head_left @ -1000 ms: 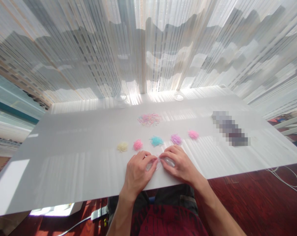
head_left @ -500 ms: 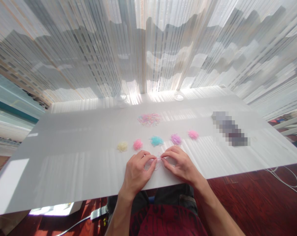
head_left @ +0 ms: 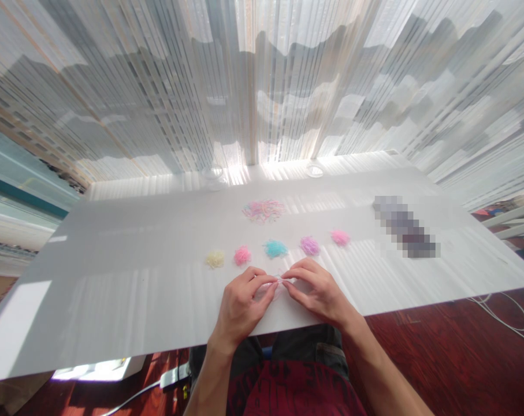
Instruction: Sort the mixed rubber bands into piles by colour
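Observation:
My left hand (head_left: 244, 300) and my right hand (head_left: 316, 288) meet fingertip to fingertip near the table's front edge. Each pinches thumb against index finger on thin pink rubber bands (head_left: 279, 281), whose strands and loops show between and just below the fingertips. How many bands are held I cannot tell. Beyond my hands lies a row of small piles of bands: yellow (head_left: 215, 259), deep pink (head_left: 242, 255), turquoise (head_left: 275, 249), purple (head_left: 309, 245) and light pink (head_left: 340, 237). Farther back is a looser mixed-colour pile (head_left: 264, 211).
The white table (head_left: 136, 277) reaches a striped sheer curtain (head_left: 253, 86) at the back. Two clear round containers (head_left: 215, 172) (head_left: 315, 171) stand by the curtain. A pixelated dark object (head_left: 407, 227) lies on the right. Below the left edge are a white power strip (head_left: 175, 377) and cable.
My right fingertips have shifted slightly left, closing the small gap to my left fingertips. The piles stay where they were.

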Action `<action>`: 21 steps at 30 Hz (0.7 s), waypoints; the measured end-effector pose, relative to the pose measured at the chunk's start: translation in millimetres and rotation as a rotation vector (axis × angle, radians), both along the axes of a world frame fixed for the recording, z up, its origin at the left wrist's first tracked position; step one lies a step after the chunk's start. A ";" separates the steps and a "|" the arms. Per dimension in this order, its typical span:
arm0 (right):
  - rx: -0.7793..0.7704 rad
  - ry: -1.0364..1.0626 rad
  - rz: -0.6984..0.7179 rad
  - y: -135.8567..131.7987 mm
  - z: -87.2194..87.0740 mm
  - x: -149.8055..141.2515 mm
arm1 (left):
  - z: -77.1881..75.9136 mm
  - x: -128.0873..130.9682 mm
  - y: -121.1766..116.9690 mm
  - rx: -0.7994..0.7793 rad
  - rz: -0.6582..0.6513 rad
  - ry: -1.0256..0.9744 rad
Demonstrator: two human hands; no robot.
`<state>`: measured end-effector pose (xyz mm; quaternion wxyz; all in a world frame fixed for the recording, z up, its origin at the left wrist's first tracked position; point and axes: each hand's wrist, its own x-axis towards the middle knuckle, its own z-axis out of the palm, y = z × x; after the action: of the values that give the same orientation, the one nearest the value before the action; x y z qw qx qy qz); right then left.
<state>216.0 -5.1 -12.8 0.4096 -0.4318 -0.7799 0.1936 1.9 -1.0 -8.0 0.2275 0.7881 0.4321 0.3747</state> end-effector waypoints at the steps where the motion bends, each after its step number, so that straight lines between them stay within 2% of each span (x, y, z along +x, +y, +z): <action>1: -0.002 -0.001 -0.005 0.0 0.5 0.1 | -0.2 -0.1 -0.1 -0.003 0.007 -0.006; 13: 0.007 0.000 -0.036 -0.5 1.1 0.2 | -5.6 -1.3 -0.3 -0.034 0.024 -0.061; 21: 0.024 0.000 -0.049 -0.9 0.4 -0.6 | -4.4 -0.5 -1.3 0.002 0.047 -0.043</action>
<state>215.4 -6.0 -12.5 0.4194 -0.4456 -0.7714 0.1742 1.4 -2.3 -12.5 0.2272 0.7697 0.4452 0.3973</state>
